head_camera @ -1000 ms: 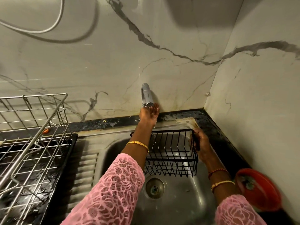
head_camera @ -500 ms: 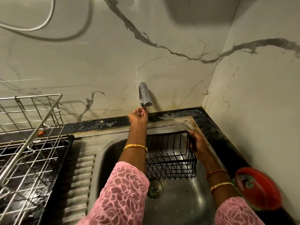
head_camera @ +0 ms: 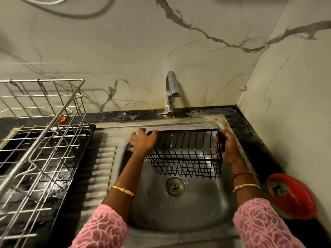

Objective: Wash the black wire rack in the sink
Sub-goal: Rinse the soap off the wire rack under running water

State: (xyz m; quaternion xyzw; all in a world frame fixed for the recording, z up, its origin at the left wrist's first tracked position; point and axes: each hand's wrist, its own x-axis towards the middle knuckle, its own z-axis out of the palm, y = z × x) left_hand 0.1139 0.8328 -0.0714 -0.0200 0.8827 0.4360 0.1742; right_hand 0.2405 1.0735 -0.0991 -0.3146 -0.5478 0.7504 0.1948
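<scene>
a silver dish drainer (head_camera: 41, 140) stands at the far left on the dark surface (head_camera: 241, 122). the left hand (head_camera: 143, 142) grasps the left end of the black wire rack (head_camera: 184, 154), held over the steel sink (head_camera: 179, 203) under a thin stream from the tap (head_camera: 172, 90). the right hand (head_camera: 227, 145) grips the rack's right end. a red lid (head_camera: 290, 196) lies at the far right.

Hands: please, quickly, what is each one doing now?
Left hand: fingers curled on the left end of the black wire rack.
Right hand: grips the rack's right end.
</scene>
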